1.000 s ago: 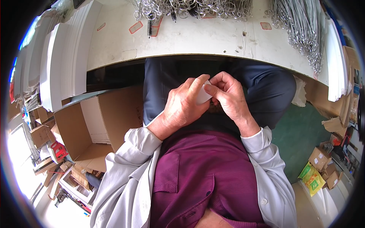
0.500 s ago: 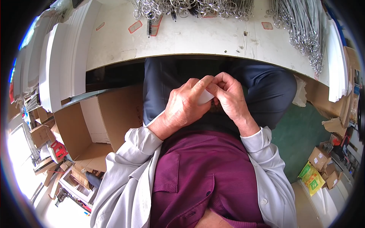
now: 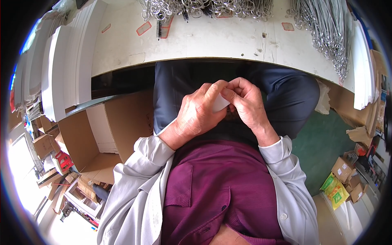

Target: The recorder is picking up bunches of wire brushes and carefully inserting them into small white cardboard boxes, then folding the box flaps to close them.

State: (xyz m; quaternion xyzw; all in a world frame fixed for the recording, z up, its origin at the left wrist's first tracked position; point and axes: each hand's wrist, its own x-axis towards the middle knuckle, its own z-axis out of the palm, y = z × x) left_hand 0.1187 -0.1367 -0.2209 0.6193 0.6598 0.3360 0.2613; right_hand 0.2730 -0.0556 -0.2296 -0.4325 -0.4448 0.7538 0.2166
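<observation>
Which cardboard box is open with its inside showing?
The large brown cardboard box under the table edge at the person's left: its flaps stand open, showing white sheets inside. The small boxes at lower right are closed.

Bright daylight floods in from below-left of the cardboard box (image 3: 102, 130), blowing that corner out to white. The white table (image 3: 212, 41) is evenly lit, with deep shadow beneath its edge. Fisheye bending curves that edge; focus softens toward the black rim.

Matt white paper piece (image 3: 221, 103)
</observation>
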